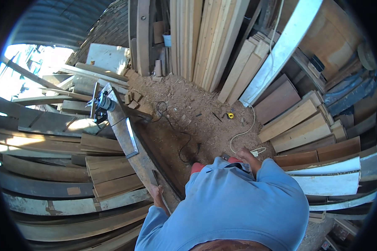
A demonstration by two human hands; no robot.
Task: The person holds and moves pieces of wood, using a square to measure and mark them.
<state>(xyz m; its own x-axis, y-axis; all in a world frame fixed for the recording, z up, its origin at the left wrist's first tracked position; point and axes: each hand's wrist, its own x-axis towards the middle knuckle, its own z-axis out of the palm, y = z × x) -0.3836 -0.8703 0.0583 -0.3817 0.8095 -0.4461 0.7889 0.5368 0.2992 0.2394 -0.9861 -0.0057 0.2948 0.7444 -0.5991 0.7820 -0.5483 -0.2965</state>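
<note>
Blue cloth covers the person's back and upper arms, the sweatshirt (234, 205) filling the lower middle of the view, with a little red clothing (197, 167) showing past its front edge. On the person's left runs a long wooden bench (141, 169), slanting away toward the upper left. The left hand (156, 192) is at the near end of this bench, touching its edge; its fingers are too small and partly hidden to tell whether they grip. A flat, shiny metal piece (131, 138) lies across the bench farther along, and at the far end sits a power tool (106, 103) with a round grey body.

The right hand (245, 154) is low in front of the body, just beside a white plug or socket (256, 153). Whether it is closed on anything cannot be told. A white cord (254, 120) curves over the floor (205, 106), which is strewn with wood shavings. A black cord (190, 137) winds between the bench and the person, and a yellow tape measure (230, 115) lies farther out.

Tall boards (188, 42) stand upright ahead, next to a long whitish board (280, 54) leaning at a slant. Planks (46, 167) are piled to the left of the bench, and small wood blocks (134, 98) lie near its far end.
</note>
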